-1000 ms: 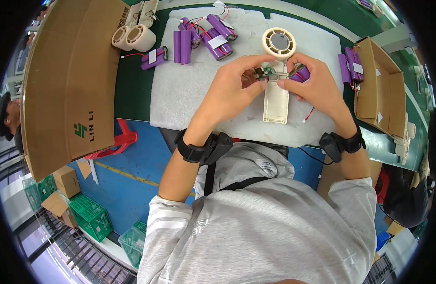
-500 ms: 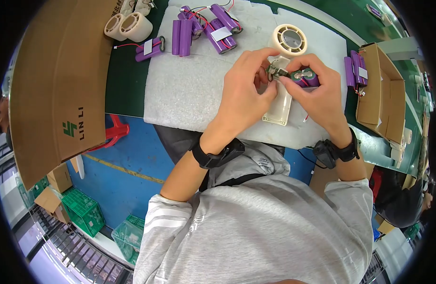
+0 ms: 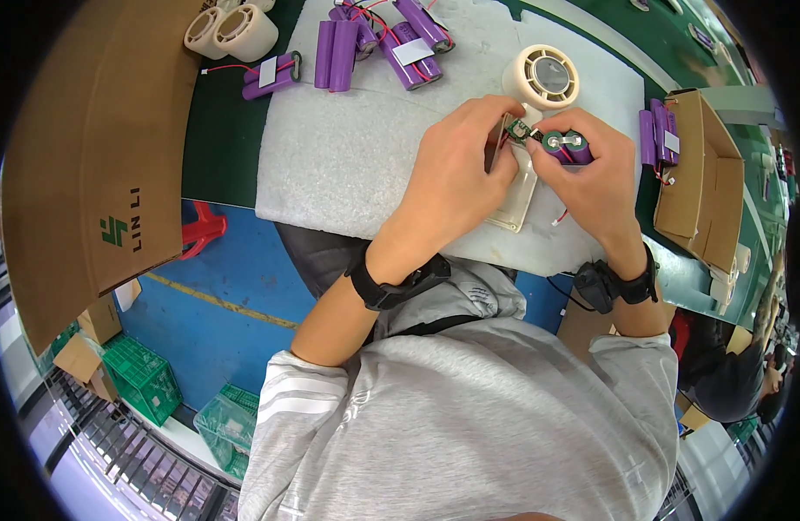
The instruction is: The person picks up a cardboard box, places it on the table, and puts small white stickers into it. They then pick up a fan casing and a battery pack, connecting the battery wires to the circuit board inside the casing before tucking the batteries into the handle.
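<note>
My left hand [image 3: 456, 165] is closed, pinching a small green circuit board [image 3: 518, 130] between thumb and fingers. My right hand [image 3: 604, 174] curls around a purple two-cell battery pack [image 3: 567, 149], its green ends and metal strip facing up. The right thumb and fingertip meet at the board's edge on a small part too tiny to make out. Beneath both hands lies a cream plastic housing with a long open handle [image 3: 515, 208] and a round ringed head [image 3: 546, 76]. A red wire with a white plug [image 3: 558, 219] hangs below my right hand.
Several purple battery packs [image 3: 335, 54] lie at the back of the white foam mat [image 3: 330, 165]. Another pack [image 3: 271, 76] and cream round housings [image 3: 245, 33] are at left, beside a large cardboard box [image 3: 87, 156]. More packs [image 3: 659, 135] and an open carton [image 3: 702, 182] stand at right.
The circuit board has turned so that its green face shows more, and my fingertips have shifted on it. My view has moved slightly. Both hands keep their holds.
</note>
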